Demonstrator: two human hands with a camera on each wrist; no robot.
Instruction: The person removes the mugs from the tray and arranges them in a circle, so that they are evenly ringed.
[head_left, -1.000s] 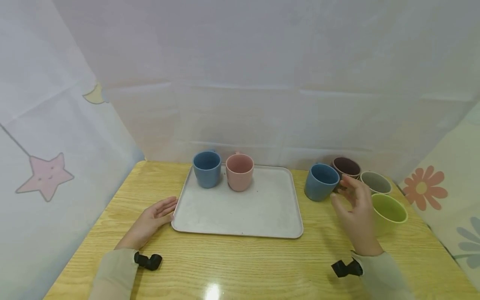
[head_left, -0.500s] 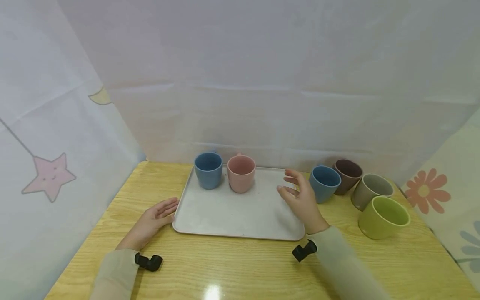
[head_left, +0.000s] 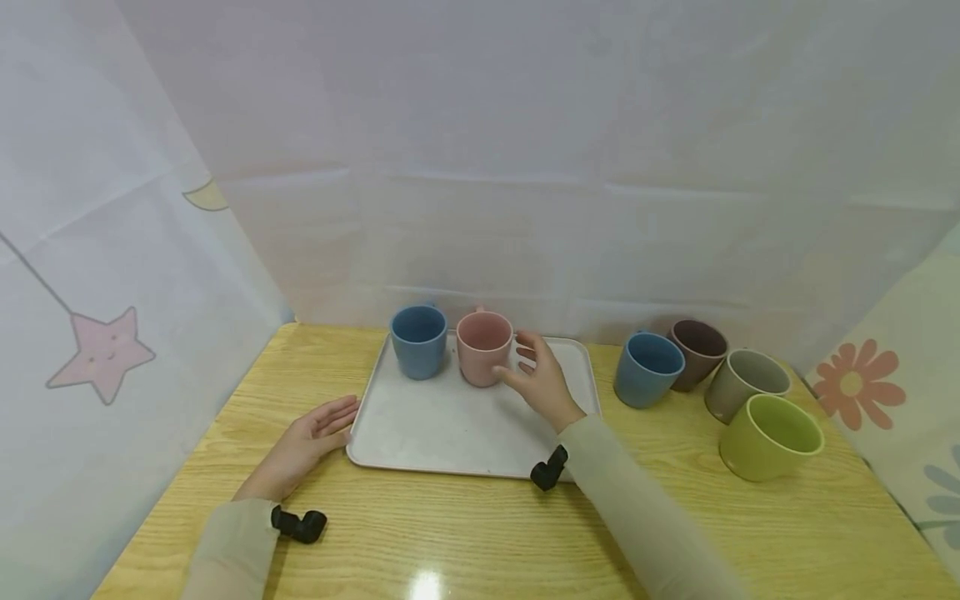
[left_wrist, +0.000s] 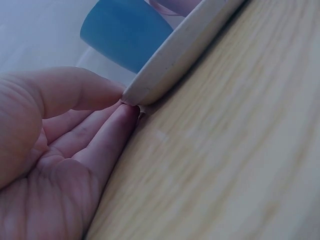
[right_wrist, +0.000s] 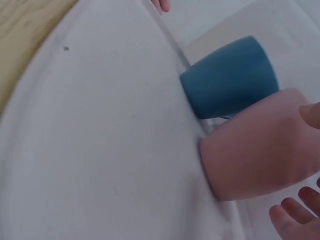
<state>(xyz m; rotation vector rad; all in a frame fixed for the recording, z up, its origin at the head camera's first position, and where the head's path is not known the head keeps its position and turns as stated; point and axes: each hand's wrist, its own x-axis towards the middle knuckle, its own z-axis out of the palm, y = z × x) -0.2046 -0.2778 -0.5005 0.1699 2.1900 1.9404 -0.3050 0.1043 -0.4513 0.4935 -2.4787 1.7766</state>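
The pink mug (head_left: 483, 357) stands upright at the rear of the tray (head_left: 450, 433), just beside a blue mug (head_left: 420, 354). Both handles point rearward, which presumably leaves the plain walls accessible from the front.

The right-hand grip (head_left: 542, 383) is arched at the mug's right side, thumb in front, fingers parted and not closed; whether the thumb makes contact cannot be determined. This spread appears suited to the mug's diameter. The left-hand grip (head_left: 300, 443) is extended and unclasped, its digits touching the tray edge at the near-left corner, probably to steady it.

Mug bodies are smooth, matte and tapered toward the base; ceramic or plastic cannot be confirmed. The tray is pale, rectangular, lightly speckled, with rounded corners and a low rim.

To the right, a second blue mug (head_left: 645, 379), a brown mug (head_left: 701, 367), a grey mug (head_left: 727, 393) and a green cup (head_left: 757, 450) stand on the glossy, wood-grained tabletop (head_left: 420, 529).
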